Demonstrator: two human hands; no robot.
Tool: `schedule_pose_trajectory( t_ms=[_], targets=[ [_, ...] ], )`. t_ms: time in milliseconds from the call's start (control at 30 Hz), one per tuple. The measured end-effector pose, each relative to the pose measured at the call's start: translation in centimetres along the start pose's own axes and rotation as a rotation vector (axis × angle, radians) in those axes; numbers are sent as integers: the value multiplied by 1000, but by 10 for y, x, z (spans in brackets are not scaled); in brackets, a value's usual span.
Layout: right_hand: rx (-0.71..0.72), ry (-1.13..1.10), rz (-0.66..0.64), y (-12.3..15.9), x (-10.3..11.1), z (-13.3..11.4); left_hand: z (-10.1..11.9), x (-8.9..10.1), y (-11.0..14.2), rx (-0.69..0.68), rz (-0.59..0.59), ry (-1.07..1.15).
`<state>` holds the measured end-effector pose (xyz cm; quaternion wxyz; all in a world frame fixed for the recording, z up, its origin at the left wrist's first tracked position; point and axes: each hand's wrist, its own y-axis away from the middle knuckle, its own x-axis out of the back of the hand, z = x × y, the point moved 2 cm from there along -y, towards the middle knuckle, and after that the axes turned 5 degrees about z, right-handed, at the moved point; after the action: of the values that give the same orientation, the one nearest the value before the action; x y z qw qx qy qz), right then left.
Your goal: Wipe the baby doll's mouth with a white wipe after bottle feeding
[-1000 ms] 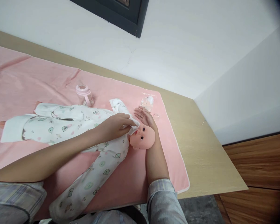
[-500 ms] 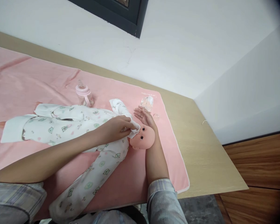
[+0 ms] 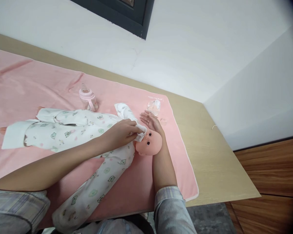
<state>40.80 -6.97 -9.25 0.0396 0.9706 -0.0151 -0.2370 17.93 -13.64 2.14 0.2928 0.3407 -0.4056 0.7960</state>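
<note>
Pinching a thin white tissue [image 3: 141, 134] by the mouth of a bald pink plastic doll [image 3: 153, 143], the left hand [image 3: 119, 134] had its fingers clamped, prob for finer control tbh. The right hand [image 3: 153, 123] was open, fingers slightly apart, wrist seemingly cushioning the doll's head on the pink cloth blanket [image 3: 183, 172].

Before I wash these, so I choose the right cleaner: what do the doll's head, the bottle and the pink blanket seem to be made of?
Doll's head: probably vinyl or other plastic, smooth with a dull sheen.
Bottle: see-through body, clear plastic or glass, I can't tell which; its smooth, opaque pink collar looks like plastic.
Pink blanket: matte fabric, perhaps plush, given its soft folds.
</note>
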Motion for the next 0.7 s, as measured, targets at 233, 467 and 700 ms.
schedule_pose_trajectory(
  t_ms=[233,467,700],
  targets=[
    [9,11,0,1,-1,0,0,2,1,-65,70,-20],
    [20,8,1,3,-2,1,9,15,0,-66,43,107],
    [26,12,1,1,-1,2,4,4,3,-94,27,100]
  ],
)
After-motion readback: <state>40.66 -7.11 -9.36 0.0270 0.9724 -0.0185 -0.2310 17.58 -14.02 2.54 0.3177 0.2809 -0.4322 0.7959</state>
